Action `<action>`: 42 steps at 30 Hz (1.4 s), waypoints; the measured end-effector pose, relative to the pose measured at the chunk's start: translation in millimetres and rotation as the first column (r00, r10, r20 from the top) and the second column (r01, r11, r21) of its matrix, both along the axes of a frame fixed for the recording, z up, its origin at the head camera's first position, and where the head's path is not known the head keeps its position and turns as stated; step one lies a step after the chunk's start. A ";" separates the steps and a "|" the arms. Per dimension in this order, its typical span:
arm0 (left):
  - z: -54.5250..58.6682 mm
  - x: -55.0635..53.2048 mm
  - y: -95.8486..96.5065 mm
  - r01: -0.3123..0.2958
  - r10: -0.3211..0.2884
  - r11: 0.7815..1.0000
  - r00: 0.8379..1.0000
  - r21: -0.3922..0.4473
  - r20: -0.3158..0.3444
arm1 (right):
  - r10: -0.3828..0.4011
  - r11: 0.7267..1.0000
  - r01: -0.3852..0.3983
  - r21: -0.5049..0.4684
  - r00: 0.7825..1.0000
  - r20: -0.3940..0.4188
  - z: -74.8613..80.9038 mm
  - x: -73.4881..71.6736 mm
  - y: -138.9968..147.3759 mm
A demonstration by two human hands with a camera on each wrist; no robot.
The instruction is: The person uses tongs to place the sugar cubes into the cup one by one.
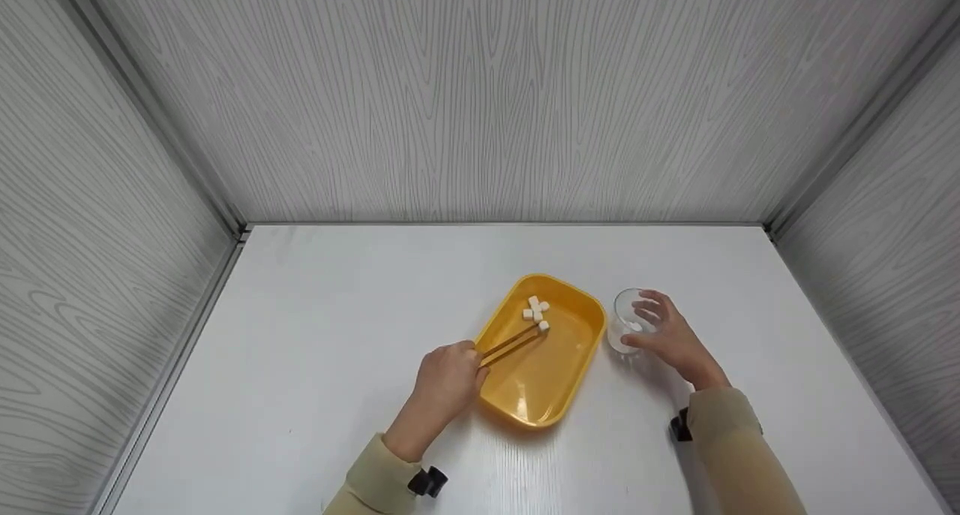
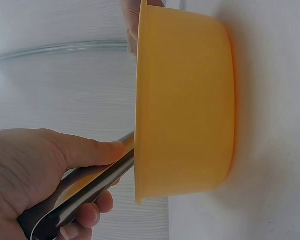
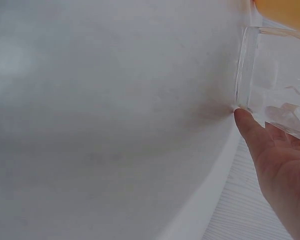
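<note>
My left hand (image 1: pixel 448 380) grips metal tongs (image 2: pixel 82 195), with the thumb along one arm and curled fingers on the other. The arms of the tongs reach over the rim of a yellow tray (image 1: pixel 529 417), and a white cube (image 1: pixel 544 326) sits right at their tips. Beside it in the tray lie several more small white cubes (image 1: pixel 527 314). My right hand (image 1: pixel 673 342) curls round a clear glass (image 1: pixel 619 327) just right of the tray, thumb on the near side. In the right wrist view, the thumb tip (image 3: pixel 245 120) is low by the glass's base. White pieces show inside the glass.
A white tabletop (image 1: pixel 337 297) carries the tray and the glass. Grey wood-grain panels stand at the back (image 1: pixel 480 102), on the left (image 1: pixel 97 237) and on the right (image 1: pixel 892 222). The tray's yellow wall (image 2: pixel 187 100) rises high beside my left hand.
</note>
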State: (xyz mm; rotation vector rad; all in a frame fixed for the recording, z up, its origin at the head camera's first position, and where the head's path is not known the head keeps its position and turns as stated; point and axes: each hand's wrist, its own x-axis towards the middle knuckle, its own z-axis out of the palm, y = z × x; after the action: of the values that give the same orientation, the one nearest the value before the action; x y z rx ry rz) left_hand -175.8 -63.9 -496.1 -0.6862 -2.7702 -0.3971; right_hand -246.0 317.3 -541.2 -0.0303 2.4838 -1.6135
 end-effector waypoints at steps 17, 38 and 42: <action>10.9 5.9 -5.2 -0.007 0.006 0.999 1.000 0.047 0.022 | 0.003 1.000 -0.003 0.002 1.000 0.011 -0.7 0.4 0.8; 37.8 4.2 5.6 0.081 -0.081 0.997 0.996 0.015 -0.042 | 0.030 0.998 -0.029 -0.055 0.999 0.020 18.7 6.3 -5.6; 40.9 3.1 13.8 0.107 -0.106 0.994 0.993 0.002 -0.057 | 0.038 0.998 -0.038 -0.041 0.999 0.020 32.9 13.6 -12.1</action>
State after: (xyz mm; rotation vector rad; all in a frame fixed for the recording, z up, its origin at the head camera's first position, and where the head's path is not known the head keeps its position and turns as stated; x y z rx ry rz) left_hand -172.7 -50.1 -455.3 -0.8337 -2.6860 -0.3991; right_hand -232.4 305.2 -508.3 -0.0656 2.4198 -1.6410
